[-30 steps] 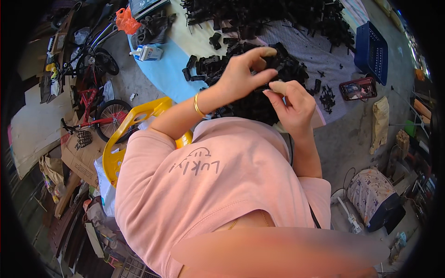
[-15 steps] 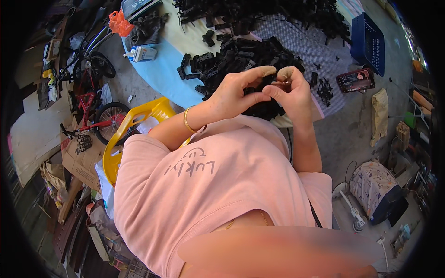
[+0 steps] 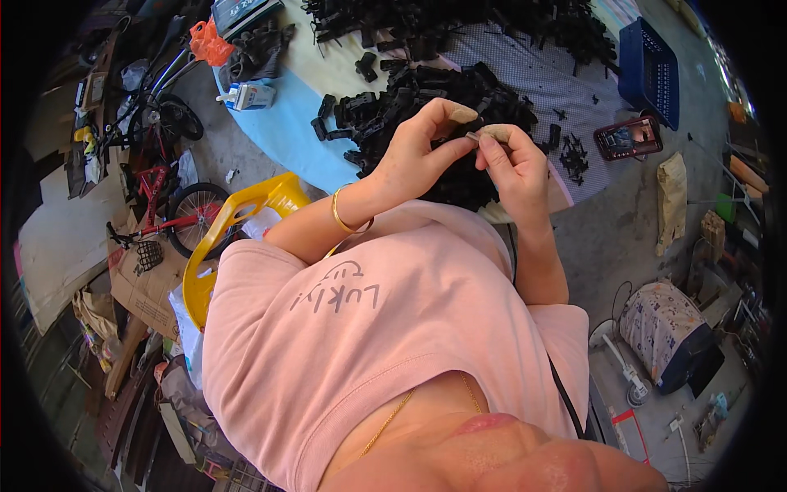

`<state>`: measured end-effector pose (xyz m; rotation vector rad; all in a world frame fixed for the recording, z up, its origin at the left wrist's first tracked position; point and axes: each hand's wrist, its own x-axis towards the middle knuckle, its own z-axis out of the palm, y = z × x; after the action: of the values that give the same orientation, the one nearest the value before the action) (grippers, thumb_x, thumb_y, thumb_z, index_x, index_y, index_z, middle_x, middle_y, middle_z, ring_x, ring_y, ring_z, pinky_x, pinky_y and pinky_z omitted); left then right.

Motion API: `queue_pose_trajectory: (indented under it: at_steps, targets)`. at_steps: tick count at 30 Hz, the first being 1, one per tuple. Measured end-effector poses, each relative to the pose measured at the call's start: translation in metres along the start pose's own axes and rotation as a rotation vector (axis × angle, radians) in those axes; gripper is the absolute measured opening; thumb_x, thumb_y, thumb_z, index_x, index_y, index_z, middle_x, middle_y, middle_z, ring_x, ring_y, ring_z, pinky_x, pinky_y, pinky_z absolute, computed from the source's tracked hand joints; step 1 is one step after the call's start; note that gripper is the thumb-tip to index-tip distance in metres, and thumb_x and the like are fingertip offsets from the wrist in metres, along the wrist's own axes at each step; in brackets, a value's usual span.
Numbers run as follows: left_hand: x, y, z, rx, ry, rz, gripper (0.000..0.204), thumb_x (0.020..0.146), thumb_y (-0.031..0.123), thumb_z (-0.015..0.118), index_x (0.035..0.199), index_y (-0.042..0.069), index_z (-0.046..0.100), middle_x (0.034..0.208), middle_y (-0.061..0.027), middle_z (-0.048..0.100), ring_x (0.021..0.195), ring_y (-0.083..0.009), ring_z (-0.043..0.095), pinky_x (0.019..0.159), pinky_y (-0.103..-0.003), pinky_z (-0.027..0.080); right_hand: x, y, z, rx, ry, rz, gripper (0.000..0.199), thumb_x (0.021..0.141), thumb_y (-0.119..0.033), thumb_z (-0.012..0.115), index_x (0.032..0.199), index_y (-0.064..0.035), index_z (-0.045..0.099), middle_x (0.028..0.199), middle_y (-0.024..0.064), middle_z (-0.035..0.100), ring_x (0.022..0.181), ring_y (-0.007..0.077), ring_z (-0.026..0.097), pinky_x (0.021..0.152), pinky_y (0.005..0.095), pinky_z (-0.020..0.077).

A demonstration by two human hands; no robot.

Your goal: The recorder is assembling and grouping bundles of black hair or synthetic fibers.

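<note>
Over a heap of black plastic parts, my two hands meet in front of my chest. My left hand has its thumb and forefinger curved toward each other, the thumb tip touching the right hand's fingertips. My right hand is closed in a pinch, thumb against forefinger. A small greyish piece shows at the meeting fingertips, too small to name. Tan covers appear to sit on some fingertips. Whether the left fingers hold a black part against the dark heap cannot be made out.
The cloth-covered surface bears more black parts at the back and small black pieces at right. Beside it are a phone and a blue basket. At left are a yellow chair and a red bicycle.
My right hand has turned and dropped slightly, its fingers now folded in a pinch. The left fingertips have shifted a little to the left. The heap looks the same.
</note>
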<state>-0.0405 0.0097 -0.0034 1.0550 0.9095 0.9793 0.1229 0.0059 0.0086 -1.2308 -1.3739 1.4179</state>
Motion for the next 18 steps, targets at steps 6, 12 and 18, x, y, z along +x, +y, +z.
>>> queue_pose_trajectory:
  at_steps: [6, 12, 18]
  targets:
    - [-0.0031, 0.0048, -0.0008, 0.17, 0.019, 0.055, 0.027, 0.082, -0.001, 0.058, 0.107, -0.001, 0.047, 0.109, -0.01, 0.056, 0.099, -0.0137, 0.054, 0.089, -0.028, 0.044, -0.0013, -0.0012, 0.001, -0.01, -0.018, 0.002, 0.012, 0.09, -0.011, 0.051, 0.093, -0.0007, 0.057, 0.066, -0.0022, 0.053, 0.052, -0.0007, 0.037, 0.046, 0.0139, 0.0266]
    - [-0.0028, 0.005, -0.0025, 0.015, -0.009, 0.033, 0.026, 0.08, -0.001, 0.061, 0.103, 0.0, 0.049, 0.107, -0.0092, 0.058, 0.095, -0.013, 0.056, 0.086, -0.027, 0.045, -0.0034, -0.0042, 0.0017, -0.003, -0.02, -0.007, 0.012, 0.09, -0.011, 0.051, 0.091, -0.0011, 0.057, 0.066, -0.0024, 0.053, 0.051, -0.0007, 0.036, 0.045, 0.014, 0.0262]
    - [-0.0055, 0.0088, 0.0016, -0.048, 0.037, 0.065, 0.021, 0.078, 0.0, 0.063, 0.096, 0.0, 0.054, 0.093, -0.0049, 0.06, 0.088, -0.0109, 0.058, 0.081, -0.025, 0.047, -0.0032, -0.0031, 0.0025, 0.023, -0.041, 0.008, 0.012, 0.09, -0.011, 0.05, 0.09, -0.0016, 0.057, 0.065, -0.0019, 0.053, 0.051, -0.0008, 0.037, 0.044, 0.014, 0.0257]
